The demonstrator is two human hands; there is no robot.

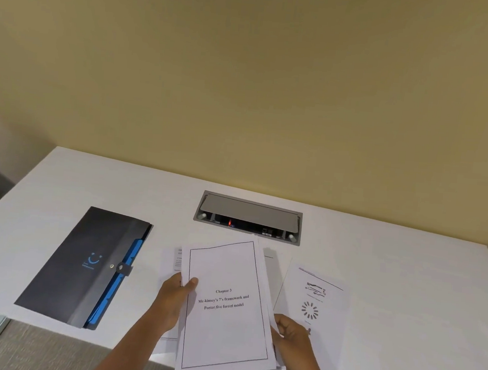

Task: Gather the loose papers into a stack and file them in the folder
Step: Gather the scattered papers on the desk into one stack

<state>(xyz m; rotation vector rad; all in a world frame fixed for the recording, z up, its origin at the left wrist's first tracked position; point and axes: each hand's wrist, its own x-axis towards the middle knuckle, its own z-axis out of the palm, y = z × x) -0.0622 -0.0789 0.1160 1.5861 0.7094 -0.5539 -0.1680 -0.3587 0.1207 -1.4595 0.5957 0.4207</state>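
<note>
I hold a stack of white papers [224, 324] above the near edge of the white table [406, 272]; its top sheet reads "Chapter 3". My left hand [175, 297] grips the stack's left edge with the thumb on top. My right hand [291, 333] grips the right edge lower down. A loose sheet [315, 297] with small printed figures lies flat to the right of the stack. Another loose sheet [172, 259] peeks out from under the stack on the left. The dark grey folder [82, 262] with blue tabs lies shut on the table's left, its strap snapped.
A grey cable hatch [248, 217] is set into the table behind the papers, with a small red light inside. A yellow wall rises behind the table. The floor shows at the lower left, past the table's front edge.
</note>
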